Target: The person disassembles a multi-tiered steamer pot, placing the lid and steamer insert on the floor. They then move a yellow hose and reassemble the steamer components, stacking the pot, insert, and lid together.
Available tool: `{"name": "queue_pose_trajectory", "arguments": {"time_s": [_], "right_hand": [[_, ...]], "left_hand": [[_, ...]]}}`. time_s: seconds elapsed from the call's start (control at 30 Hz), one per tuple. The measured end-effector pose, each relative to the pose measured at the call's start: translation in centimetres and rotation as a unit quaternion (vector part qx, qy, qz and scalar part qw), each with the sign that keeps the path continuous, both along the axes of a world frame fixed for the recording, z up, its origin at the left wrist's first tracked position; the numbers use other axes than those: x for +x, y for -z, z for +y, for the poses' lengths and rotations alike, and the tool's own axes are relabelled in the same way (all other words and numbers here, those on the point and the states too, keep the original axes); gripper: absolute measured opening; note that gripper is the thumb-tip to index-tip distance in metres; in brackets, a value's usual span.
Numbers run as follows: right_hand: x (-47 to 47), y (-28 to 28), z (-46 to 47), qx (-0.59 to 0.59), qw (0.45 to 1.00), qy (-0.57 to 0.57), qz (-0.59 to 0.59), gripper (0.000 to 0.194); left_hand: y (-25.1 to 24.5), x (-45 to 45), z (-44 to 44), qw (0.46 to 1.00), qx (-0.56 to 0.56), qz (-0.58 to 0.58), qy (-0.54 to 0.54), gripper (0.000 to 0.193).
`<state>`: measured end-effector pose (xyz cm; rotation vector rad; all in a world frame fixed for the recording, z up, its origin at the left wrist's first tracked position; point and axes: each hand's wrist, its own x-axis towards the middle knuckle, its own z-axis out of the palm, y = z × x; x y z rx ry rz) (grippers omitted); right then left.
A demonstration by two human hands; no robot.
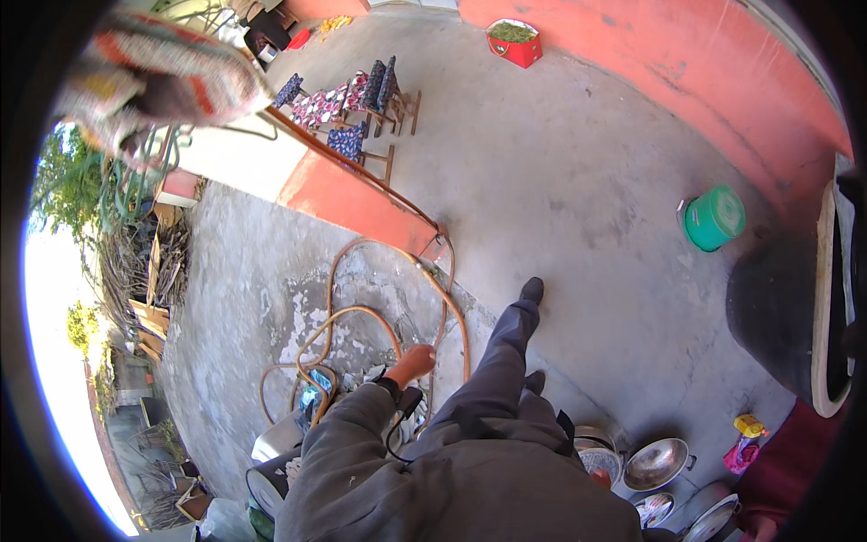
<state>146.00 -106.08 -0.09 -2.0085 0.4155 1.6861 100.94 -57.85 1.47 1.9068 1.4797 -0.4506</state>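
My left hand (416, 360) hangs at my left side with its fingers curled, and I see nothing held in it. It is above a loose coil of orange-brown hose (462, 325) on the concrete; whether they touch I cannot tell. A dark band is at its wrist. Of my right hand (601, 477) only a small patch of skin seems to show past my grey jacket, near a metal strainer or basin (589, 455); its fingers are hidden. A wide metal pan (656, 464) lies just right of that.
A pink wall pillar (359, 203) stands ahead, with fabric-topped folding stools (347, 141) beyond. To the right are a green bucket (714, 217), a large dark vessel (765, 305) and a yellow bottle (749, 425). A red bag of greenery (515, 47) stands by the wall. Cloth hangs upper left.
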Motion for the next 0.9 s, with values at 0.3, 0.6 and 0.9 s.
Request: {"name": "queue_pose_trajectory", "arguments": {"time_s": [0.3,0.6,0.9], "right_hand": [[0.8,-4.3,11.3,-0.014,0.996,0.082,-0.026,0.041],[-2.4,-6.2,15.3,-0.030,0.965,0.258,0.023,0.046],[-5.8,-7.4,16.6,-0.049,0.944,0.325,-0.036,0.057]], "left_hand": [[3.0,9.0,16.4,0.996,0.021,-0.079,0.046,0.020],[2.4,11.1,28.0,0.986,0.024,-0.036,0.162,0.021],[4.7,22.8,36.3,0.891,0.049,-0.102,0.439,0.026]]}}
